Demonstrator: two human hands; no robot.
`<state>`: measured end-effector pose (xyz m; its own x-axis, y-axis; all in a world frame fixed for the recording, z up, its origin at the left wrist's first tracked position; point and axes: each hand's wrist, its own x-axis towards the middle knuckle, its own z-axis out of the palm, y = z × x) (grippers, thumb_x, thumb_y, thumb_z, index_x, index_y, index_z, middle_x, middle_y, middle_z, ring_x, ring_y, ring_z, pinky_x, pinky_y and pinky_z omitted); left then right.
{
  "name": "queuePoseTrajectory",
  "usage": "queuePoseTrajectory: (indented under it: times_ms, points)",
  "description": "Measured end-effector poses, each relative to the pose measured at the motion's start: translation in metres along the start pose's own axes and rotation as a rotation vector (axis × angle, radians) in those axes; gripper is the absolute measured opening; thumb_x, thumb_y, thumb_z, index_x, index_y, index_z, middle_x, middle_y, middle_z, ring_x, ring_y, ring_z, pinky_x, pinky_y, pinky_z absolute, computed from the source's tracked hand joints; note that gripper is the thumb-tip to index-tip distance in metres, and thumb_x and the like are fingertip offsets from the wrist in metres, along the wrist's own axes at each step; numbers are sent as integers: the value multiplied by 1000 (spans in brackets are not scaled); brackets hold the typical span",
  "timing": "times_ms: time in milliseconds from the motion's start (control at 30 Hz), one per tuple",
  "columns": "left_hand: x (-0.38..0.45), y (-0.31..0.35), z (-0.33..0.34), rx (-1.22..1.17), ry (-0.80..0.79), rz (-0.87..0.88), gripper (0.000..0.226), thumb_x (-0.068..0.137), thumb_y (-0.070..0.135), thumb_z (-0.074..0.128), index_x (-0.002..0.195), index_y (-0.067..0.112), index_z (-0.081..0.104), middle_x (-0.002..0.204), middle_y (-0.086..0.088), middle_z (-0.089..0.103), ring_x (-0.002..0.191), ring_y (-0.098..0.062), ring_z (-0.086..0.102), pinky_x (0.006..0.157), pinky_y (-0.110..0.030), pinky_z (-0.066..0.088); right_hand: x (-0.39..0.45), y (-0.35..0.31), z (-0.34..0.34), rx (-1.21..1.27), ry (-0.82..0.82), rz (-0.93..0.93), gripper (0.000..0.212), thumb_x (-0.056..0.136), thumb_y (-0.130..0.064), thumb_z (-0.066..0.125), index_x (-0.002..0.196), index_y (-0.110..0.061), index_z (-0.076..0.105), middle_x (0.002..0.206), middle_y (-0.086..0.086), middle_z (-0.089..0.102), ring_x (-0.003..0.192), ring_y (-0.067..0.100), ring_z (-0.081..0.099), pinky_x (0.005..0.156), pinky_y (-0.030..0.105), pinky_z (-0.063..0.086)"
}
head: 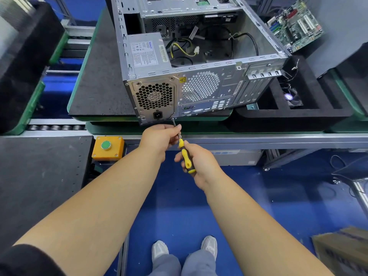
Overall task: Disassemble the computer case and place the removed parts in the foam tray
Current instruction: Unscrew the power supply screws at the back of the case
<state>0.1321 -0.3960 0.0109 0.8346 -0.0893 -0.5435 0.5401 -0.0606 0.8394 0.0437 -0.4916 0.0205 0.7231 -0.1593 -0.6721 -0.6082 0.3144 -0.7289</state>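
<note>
The open grey computer case (209,84) lies on its side on a dark mat, rear panel toward me. Its power supply (154,96) sits in the left rear corner, loose cables inside. My right hand (199,164) grips the yellow-and-black handle of a screwdriver (186,156). The tip meets the case's lower rear edge just right of the power socket. My left hand (161,138) pinches the metal shaft close to the tip. The black foam tray (310,114) stands right of the case and holds a small fan (291,97).
A green motherboard (294,24) lies at the back right. A yellow box with a green button (108,146) is mounted on the bench front at left. Roller conveyor rails run along the left. A cardboard box (346,251) stands on the blue floor at right.
</note>
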Motion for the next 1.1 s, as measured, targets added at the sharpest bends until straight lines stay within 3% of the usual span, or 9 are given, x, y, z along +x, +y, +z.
queuePoseTrajectory:
  times_ms: [267,433,633,867,1000,1100]
  points:
    - [-4,2,1,-69,-41,-7,9,90,10,67,82,7,66,72,-6,66,55,-7,64,54,-18,52,3,4,-1,-31,30,-89,19,98,-33,57,91,-16,61,66,-1,65,62,15,49,59,30,40]
    - [-4,7,4,-17,-24,-54,19,86,27,74,83,9,67,74,-2,65,69,-15,63,65,-25,55,3,5,4,-43,98,-126,15,93,-31,64,92,-17,57,64,-2,60,60,16,41,57,31,33]
    - [-1,5,5,43,15,-32,19,84,24,76,78,8,67,72,-5,66,70,-20,63,79,-38,58,1,3,6,-149,117,-128,20,92,-35,64,97,-17,58,73,0,59,63,14,44,56,28,36]
    - [0,-1,4,-24,15,-30,11,87,19,73,80,11,70,63,2,71,64,-12,68,68,-26,56,-5,1,-1,37,-15,30,33,103,-34,47,97,-12,70,65,0,65,55,12,52,56,26,42]
    - [-4,1,5,-98,-21,-24,5,92,12,66,88,9,68,68,2,70,59,-5,68,56,-18,54,-4,-1,-3,-18,-9,23,24,101,-31,50,97,-13,67,67,-1,64,57,13,51,57,27,42]
    - [-7,3,4,-100,-47,-22,9,95,10,61,88,10,68,73,1,70,61,-5,68,57,-17,54,-1,0,-3,-76,4,-33,19,99,-32,55,96,-14,63,71,-1,65,61,14,52,61,29,44]
